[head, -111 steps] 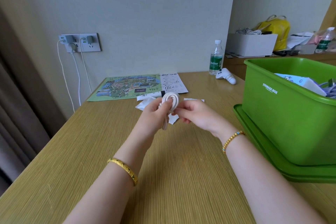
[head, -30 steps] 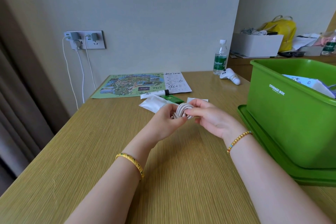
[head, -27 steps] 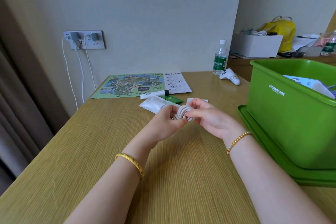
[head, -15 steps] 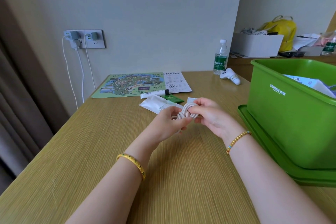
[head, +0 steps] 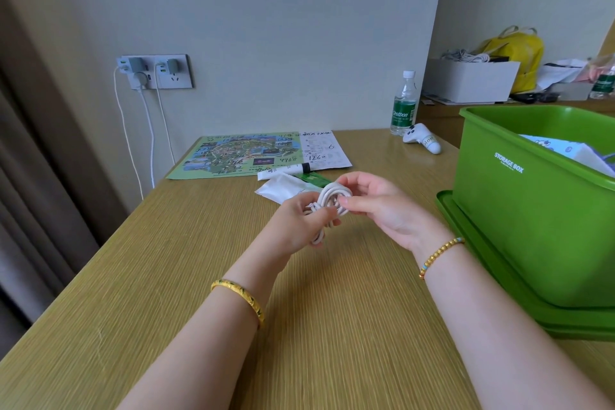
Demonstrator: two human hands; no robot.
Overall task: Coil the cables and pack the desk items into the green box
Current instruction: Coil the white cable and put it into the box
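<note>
A small coil of white cable [head: 333, 198] hangs above the middle of the wooden desk [head: 199, 276], pinched from both sides. My left hand [head: 301, 225] grips its lower left part, and a loose end dangles below the fingers. My right hand [head: 376, 203] holds the coil's right edge with thumb and fingers. The green storage box [head: 532, 206] stands at the right on its green lid [head: 472, 243], with a white packet and some cable inside. Behind my hands lie a white pouch [head: 283, 188], a white tube [head: 283, 170] and a small green packet [head: 314, 179].
A printed map sheet [head: 246, 153] lies at the back of the desk. A water bottle [head: 404, 103] and a white controller [head: 422, 141] stand at the back right. Chargers with white cords are plugged into the wall socket [head: 154, 71]. A curtain hangs at the left.
The cable went from an upright loop to a tighter bundle held between both hands. A loose end now hangs below my left hand. Both hands stayed over the desk's middle.
</note>
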